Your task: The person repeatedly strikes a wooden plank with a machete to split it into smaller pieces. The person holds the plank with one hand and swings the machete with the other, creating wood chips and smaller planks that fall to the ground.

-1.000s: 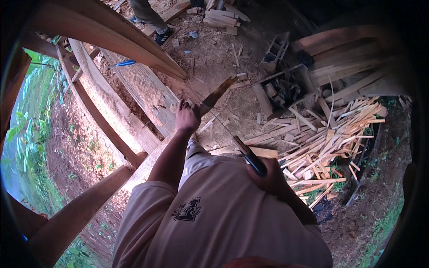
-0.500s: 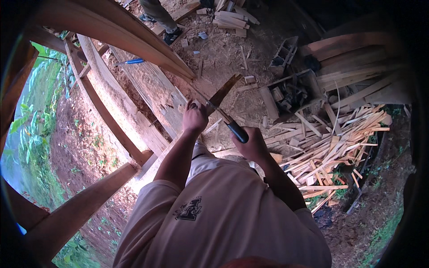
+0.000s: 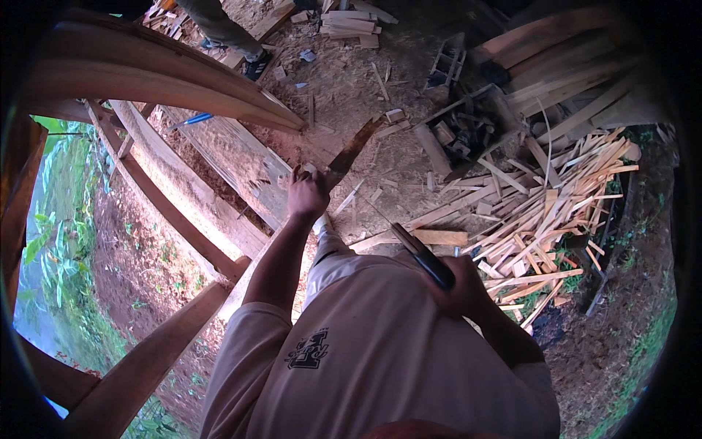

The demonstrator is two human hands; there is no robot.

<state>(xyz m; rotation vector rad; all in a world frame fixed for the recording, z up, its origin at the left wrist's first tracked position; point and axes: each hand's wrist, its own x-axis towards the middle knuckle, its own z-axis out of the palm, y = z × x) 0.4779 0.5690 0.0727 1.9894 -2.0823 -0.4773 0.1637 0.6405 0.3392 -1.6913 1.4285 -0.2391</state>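
My left hand (image 3: pixel 308 194) is closed round the lower end of a short, dark, weathered piece of wood (image 3: pixel 353 151). The wood slants up and to the right, and its far end looks jagged. My right hand (image 3: pixel 455 284) is wrapped round the black handle of a thin-bladed tool (image 3: pixel 414 247), held low in front of my right side. Its brown section and narrow blade point up and left, apart from the wood. Seen nearly edge-on, the tool's exact kind does not show.
Long curved timbers (image 3: pixel 168 84) cross the upper left. A plank (image 3: pixel 227 157) lies beneath, with a blue-handled tool (image 3: pixel 194 119) near its far end. A wooden crate (image 3: pixel 433 150) of offcuts stands ahead, beside a heap of thin wood strips (image 3: pixel 537 230). Another person's leg (image 3: pixel 232 35) shows at the top.
My right hand has drawn the tool back, down and right, so its blade no longer crosses the wood. My left hand still grips the wood, slightly further left in view.
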